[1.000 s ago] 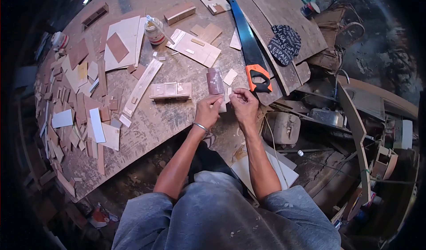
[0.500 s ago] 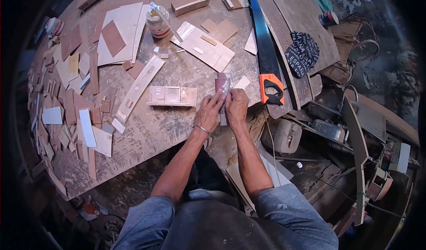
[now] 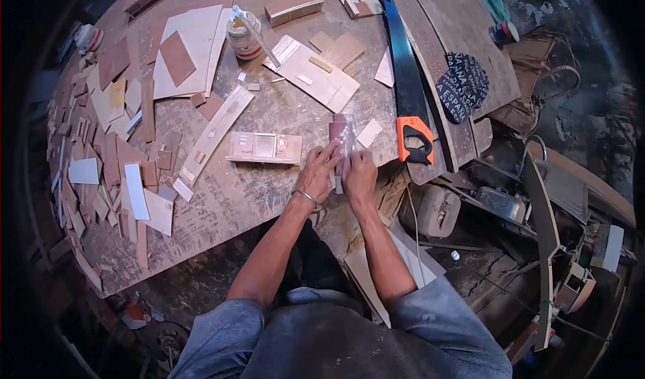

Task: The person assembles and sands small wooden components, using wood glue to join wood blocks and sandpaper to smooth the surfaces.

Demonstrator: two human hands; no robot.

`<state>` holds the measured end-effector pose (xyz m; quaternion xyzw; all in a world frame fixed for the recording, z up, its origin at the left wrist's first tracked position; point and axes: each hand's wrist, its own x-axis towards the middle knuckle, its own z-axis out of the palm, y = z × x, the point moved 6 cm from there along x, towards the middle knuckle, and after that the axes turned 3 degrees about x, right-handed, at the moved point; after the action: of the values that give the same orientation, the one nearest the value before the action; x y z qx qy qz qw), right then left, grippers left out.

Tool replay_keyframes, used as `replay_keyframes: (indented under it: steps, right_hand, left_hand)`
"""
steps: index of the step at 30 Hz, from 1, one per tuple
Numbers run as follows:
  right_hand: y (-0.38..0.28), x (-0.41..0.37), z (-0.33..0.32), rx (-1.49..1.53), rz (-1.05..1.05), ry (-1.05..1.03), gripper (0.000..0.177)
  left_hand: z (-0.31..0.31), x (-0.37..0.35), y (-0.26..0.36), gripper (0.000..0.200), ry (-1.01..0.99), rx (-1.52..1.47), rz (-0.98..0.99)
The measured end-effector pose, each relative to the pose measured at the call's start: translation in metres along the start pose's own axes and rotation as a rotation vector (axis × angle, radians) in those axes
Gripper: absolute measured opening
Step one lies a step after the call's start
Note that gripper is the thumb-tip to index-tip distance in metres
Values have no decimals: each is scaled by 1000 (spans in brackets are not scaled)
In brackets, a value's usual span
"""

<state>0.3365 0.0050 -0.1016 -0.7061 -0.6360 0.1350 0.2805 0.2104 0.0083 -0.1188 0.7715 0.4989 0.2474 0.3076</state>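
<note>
The left hand (image 3: 317, 175) is lying over a reddish-brown strip (image 3: 337, 130), its fingers stretching forward and close together; whether it is gripping or only pressing, I cannot tell. The strip is pointing toward 12 o'clock, its far end showing beyond the fingertips. The right hand (image 3: 361, 177) is curling its fingers inward along the strip's right side; what they may be pinching is hidden.

A small pale piece (image 3: 369, 132) is lying loose at 1 o'clock, near the right hand. At 10 o'clock, just beside the left hand, a small wooden box (image 3: 264, 148) is resting on the table (image 3: 222, 204), its parts apparently joined. Farther toward 10 o'clock, a long strip (image 3: 215, 134) is carrying little blocks. At 12 o'clock, a pale board (image 3: 322, 73) is bearing two small pieces, and at 11 o'clock a jar (image 3: 245, 39) is standing.

The handwork seems to be partway along: the box is looking put together, while the piece under the hands is showing no clear finish. Many loose scraps (image 3: 84, 171) are lying at 9 o'clock, unjoined. A saw (image 3: 406, 70) is resting at 1 o'clock, untouched.
</note>
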Motion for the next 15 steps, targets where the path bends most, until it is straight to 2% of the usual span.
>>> replay_keyframes:
  steps: [4, 9, 12, 15]
  right_hand:
    - [1, 40, 9, -38, -52, 12, 10]
    - [2, 0, 0, 56, -18, 5, 9]
    - [0, 45, 13, -3, -40, 20, 9]
    - [-3, 0, 2, 53, -21, 27, 9]
  left_hand:
    - [4, 0, -8, 66, 56, -99, 29]
    - [13, 2, -25, 64, 156, -202, 85]
    - [12, -3, -21, 62, 127, -249, 39]
    - [-3, 0, -11, 62, 112, -217, 56]
